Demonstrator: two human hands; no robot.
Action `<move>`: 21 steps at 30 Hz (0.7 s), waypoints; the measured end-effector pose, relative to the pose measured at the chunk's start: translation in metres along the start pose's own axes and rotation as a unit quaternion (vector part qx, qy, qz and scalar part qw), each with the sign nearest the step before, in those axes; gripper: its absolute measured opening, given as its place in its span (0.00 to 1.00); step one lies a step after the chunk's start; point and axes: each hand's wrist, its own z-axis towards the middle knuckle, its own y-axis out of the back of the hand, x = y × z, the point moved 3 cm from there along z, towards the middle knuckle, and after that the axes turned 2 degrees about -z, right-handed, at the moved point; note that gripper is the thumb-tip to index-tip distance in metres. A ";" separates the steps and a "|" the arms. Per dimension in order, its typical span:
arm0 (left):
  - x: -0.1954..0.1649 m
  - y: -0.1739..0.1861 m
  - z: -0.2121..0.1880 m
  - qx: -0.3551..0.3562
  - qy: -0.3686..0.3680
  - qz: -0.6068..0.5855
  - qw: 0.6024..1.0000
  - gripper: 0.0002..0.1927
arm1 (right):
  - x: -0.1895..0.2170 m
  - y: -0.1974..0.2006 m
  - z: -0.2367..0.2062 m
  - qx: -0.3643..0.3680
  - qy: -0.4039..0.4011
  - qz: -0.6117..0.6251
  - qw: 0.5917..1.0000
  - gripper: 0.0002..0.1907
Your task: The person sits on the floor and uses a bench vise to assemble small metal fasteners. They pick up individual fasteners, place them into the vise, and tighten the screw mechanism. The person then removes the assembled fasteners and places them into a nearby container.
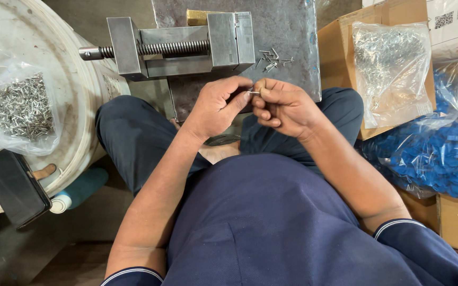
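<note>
both hands, left hand [219, 106] and right hand [282, 106], pinch a small metal pin [253, 92] together below the vise [181, 45].

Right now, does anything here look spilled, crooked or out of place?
Only a little. A few small metal pins lie loose on the steel plate beside the vise, outside their bags. Both hands, left hand and right hand, pinch one tiny pin.

A single head-worn camera looks steeply down, close over the seated person's lap; the left hand [216, 106] and right hand [282, 106] sit mid-frame; the steel vise [170, 47] lies just beyond them, at the top edge.
</note>
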 end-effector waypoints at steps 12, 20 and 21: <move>-0.004 0.001 0.000 0.001 0.015 -0.039 0.999 0.05 | -0.014 0.007 0.006 -0.038 0.019 0.011 0.999 0.06; 0.013 0.007 0.002 -0.002 0.060 -0.113 0.992 0.08 | 0.002 -0.015 0.006 -0.124 0.235 -0.394 0.880 0.07; 0.015 0.007 0.001 0.002 0.074 -0.159 0.985 0.09 | 0.008 -0.022 0.006 -0.120 0.274 -0.473 0.828 0.06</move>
